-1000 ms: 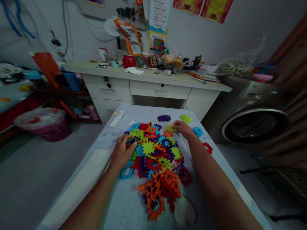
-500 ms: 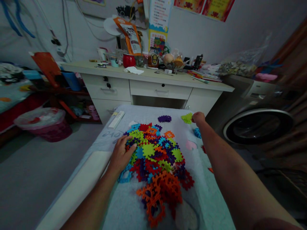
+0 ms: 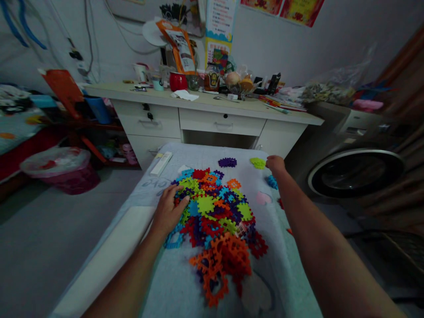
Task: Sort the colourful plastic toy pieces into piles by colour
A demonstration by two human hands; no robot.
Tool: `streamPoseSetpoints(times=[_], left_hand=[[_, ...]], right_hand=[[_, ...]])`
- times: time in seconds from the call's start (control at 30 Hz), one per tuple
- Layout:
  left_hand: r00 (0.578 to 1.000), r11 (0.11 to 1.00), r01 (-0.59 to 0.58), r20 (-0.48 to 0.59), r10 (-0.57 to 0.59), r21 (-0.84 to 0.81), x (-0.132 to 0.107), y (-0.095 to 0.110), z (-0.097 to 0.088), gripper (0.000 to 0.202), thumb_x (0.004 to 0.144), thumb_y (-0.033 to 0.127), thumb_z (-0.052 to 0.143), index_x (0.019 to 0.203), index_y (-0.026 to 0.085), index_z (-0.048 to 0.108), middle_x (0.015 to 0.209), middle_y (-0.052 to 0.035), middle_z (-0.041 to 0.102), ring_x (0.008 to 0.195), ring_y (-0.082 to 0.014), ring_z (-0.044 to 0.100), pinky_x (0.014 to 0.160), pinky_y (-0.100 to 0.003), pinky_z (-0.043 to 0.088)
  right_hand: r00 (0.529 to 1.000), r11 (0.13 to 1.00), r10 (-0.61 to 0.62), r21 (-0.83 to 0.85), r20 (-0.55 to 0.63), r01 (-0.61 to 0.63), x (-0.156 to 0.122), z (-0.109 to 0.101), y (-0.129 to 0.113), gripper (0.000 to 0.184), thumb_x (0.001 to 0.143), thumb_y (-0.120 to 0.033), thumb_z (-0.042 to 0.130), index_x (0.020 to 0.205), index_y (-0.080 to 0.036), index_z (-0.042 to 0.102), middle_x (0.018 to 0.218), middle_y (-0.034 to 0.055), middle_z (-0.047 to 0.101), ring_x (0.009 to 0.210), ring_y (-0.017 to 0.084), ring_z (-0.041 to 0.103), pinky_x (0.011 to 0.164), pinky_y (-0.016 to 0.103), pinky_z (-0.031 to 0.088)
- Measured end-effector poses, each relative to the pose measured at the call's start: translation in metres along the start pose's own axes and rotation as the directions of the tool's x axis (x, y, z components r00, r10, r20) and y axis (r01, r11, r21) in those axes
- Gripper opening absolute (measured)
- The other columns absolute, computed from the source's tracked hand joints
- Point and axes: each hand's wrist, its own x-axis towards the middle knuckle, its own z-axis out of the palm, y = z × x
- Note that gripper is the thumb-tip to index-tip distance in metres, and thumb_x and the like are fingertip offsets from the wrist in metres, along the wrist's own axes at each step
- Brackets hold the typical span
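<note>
A heap of flat interlocking plastic tiles (image 3: 215,216) in orange, green, purple, red and blue lies on a pale blue cloth-covered surface (image 3: 185,291). My left hand (image 3: 168,210) rests on the heap's left edge, fingers curled over the tiles. My right hand (image 3: 275,165) reaches to the far right corner, fingers closed beside a small pile of green tiles (image 3: 257,163). A purple tile group (image 3: 227,162) lies apart at the back. Blue tiles (image 3: 272,181) sit just below my right hand, by the wrist.
A white desk (image 3: 205,115) with drawers stands behind, crowded with a red mug (image 3: 178,82), jars and papers. A washing machine (image 3: 354,170) is at the right. A pink bin (image 3: 59,170) stands on the floor at left. A white tube (image 3: 161,164) lies at the cloth's back left.
My right hand carried a green tile from the heap's top out to the far right corner, where it now lies on the green pile. The left hand stayed on the heap.
</note>
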Motion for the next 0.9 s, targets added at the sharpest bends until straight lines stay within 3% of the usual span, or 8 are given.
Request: streamPoseSetpoints(times=[0.13, 0.23, 0.37, 0.47, 0.63, 0.77, 0.9], left_hand=[[1.000, 1.000, 0.010, 0.008, -0.010, 0.003, 0.000, 0.002, 0.000, 0.044, 0.084, 0.052, 0.055, 0.117, 0.023, 0.060, 0.132, -0.0100, 0.052, 0.130, -0.0275, 0.048, 0.115, -0.046, 0.034], [1.000, 1.000, 0.005, 0.012, -0.005, -0.008, 0.000, 0.004, -0.001, 0.043, 0.084, 0.052, 0.054, 0.115, 0.022, 0.060, 0.131, -0.0101, 0.053, 0.129, -0.0272, 0.048, 0.115, -0.046, 0.034], [1.000, 0.999, 0.008, 0.014, -0.007, -0.031, 0.001, 0.005, -0.003, 0.043, 0.084, 0.050, 0.053, 0.115, 0.022, 0.060, 0.130, -0.0099, 0.053, 0.129, -0.0270, 0.048, 0.115, -0.045, 0.035], [1.000, 0.999, 0.006, 0.017, -0.005, -0.032, 0.001, 0.003, -0.002, 0.041, 0.084, 0.049, 0.054, 0.115, 0.023, 0.061, 0.130, -0.0094, 0.053, 0.129, -0.0268, 0.048, 0.115, -0.046, 0.034], [1.000, 1.000, 0.000, 0.017, 0.001, -0.028, 0.001, 0.003, -0.001, 0.040, 0.084, 0.048, 0.054, 0.114, 0.023, 0.061, 0.129, -0.0088, 0.053, 0.128, -0.0262, 0.048, 0.115, -0.045, 0.035], [1.000, 0.999, -0.010, 0.008, 0.010, -0.030, 0.001, 0.003, -0.001, 0.039, 0.083, 0.048, 0.055, 0.113, 0.023, 0.061, 0.127, -0.0084, 0.055, 0.126, -0.0260, 0.049, 0.114, -0.045, 0.036], [1.000, 1.000, -0.011, 0.004, 0.011, -0.016, 0.002, 0.001, 0.000, 0.040, 0.083, 0.048, 0.055, 0.113, 0.023, 0.061, 0.127, -0.0090, 0.055, 0.127, -0.0265, 0.049, 0.114, -0.046, 0.035]], right_hand=[[0.997, 0.964, 0.039, 0.259, 0.072, -0.057, -0.034, 0.014, -0.023, 0.030, 0.085, -0.015, 0.052, 0.109, -0.011, 0.070, 0.092, 0.0108, 0.073, 0.074, 0.016, 0.068, 0.067, 0.026, 0.053], [0.966, 0.897, -0.119, 0.442, 0.227, 0.007, -0.066, 0.024, -0.044, 0.025, 0.083, -0.018, 0.056, 0.104, -0.013, 0.071, 0.098, 0.0087, 0.073, 0.086, 0.017, 0.068, 0.079, 0.029, 0.053], [0.928, 0.934, -0.227, 0.336, 0.294, 0.122, -0.098, 0.035, -0.069, 0.043, 0.082, -0.015, 0.059, 0.125, -0.014, 0.063, 0.121, 0.0125, 0.068, 0.102, 0.020, 0.063, 0.093, 0.031, 0.047], [0.904, 0.949, -0.285, 0.230, 0.318, 0.218, -0.106, 0.038, -0.079, 0.052, 0.080, -0.012, 0.060, 0.132, -0.012, 0.057, 0.128, 0.0156, 0.063, 0.109, 0.021, 0.060, 0.096, 0.031, 0.043], [0.890, 0.946, -0.318, 0.179, 0.328, 0.272, -0.105, 0.037, -0.074, 0.037, 0.076, -0.014, 0.064, 0.112, -0.014, 0.067, 0.105, 0.0103, 0.068, 0.094, 0.020, 0.059, 0.086, 0.028, 0.042], [0.932, 0.926, -0.251, 0.345, 0.262, 0.153, -0.103, 0.029, -0.061, 0.020, 0.073, -0.015, 0.062, 0.092, -0.015, 0.068, 0.081, 0.0023, 0.066, 0.073, 0.014, 0.055, 0.069, 0.024, 0.040], [0.961, 0.868, -0.246, 0.470, 0.125, 0.161, -0.103, 0.010, -0.052, 0.008, 0.071, -0.013, 0.057, 0.075, -0.016, 0.063, 0.076, 0.0007, 0.064, 0.070, 0.013, 0.055, 0.067, 0.024, 0.041]])
